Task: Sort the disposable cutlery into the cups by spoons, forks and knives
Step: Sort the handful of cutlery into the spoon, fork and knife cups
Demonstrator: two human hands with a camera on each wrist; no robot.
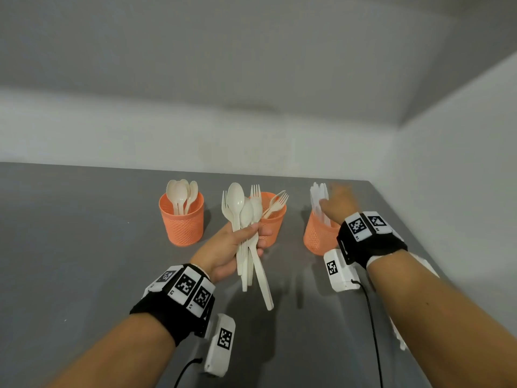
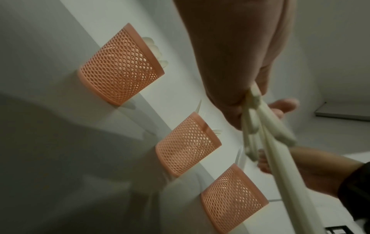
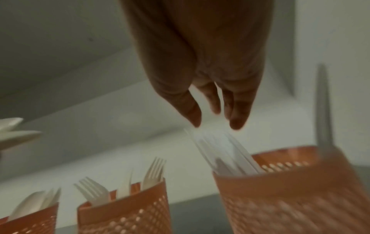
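Note:
Three orange mesh cups stand in a row on the grey table [image 1: 84,247]. The left cup [image 1: 181,219] holds spoons, the middle cup [image 1: 272,217] holds forks, the right cup [image 1: 319,236] holds white knives [image 1: 319,197]. My left hand [image 1: 237,245] grips a bundle of cream spoons and forks [image 1: 246,219] upright in front of the middle cup, handles [image 2: 280,158] hanging below the fist. My right hand [image 1: 334,203] hovers over the right cup with fingers [image 3: 238,110] straight and apart just above the knives [image 3: 220,152], holding nothing.
A white wall runs behind the cups and along the right side, meeting at a corner near the right cup. The table's right edge [image 1: 436,256] passes under my right forearm. Cables hang from both wrist cameras.

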